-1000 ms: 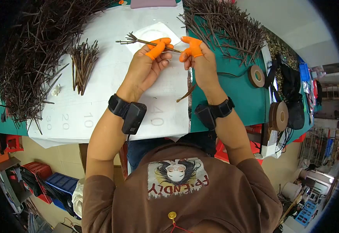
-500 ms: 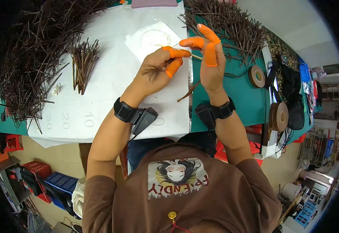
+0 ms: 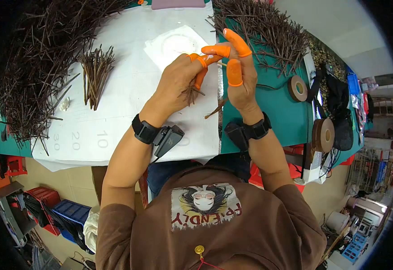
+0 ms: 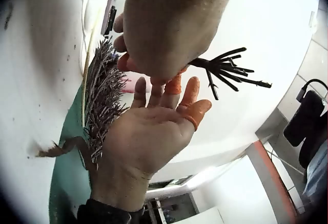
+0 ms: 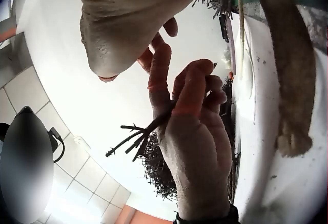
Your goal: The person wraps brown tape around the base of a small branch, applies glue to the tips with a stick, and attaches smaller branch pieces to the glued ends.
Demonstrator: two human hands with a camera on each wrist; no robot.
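A thin brown twig (image 3: 190,93) with a branched tip is gripped by my left hand (image 3: 176,81), its forked end sticking out below the palm. Orange finger covers sit on the thumb and fingers of both hands. My right hand (image 3: 241,74) is beside the left fingertips, its fingers mostly straight and overlapping the twig's pale far end (image 3: 222,65). White smears show on the orange tips. In the right wrist view the branched twig (image 5: 137,138) comes out near the base of the left thumb. A brown tape strip (image 3: 215,109) hangs under the right hand.
Brown tape rolls (image 3: 297,88) stand at the right. A sorted bundle of twigs (image 3: 96,74) lies at left on the white sheet (image 3: 129,99), beside a big tangled twig heap (image 3: 30,72). Another twig pile (image 3: 268,33) is at the back right. Smeared white paper (image 3: 178,42) lies behind the hands.
My left hand has turned over, swinging the twig's branched end from pointing away left to pointing down toward me. The right hand has let its fingers straighten and spread upward.
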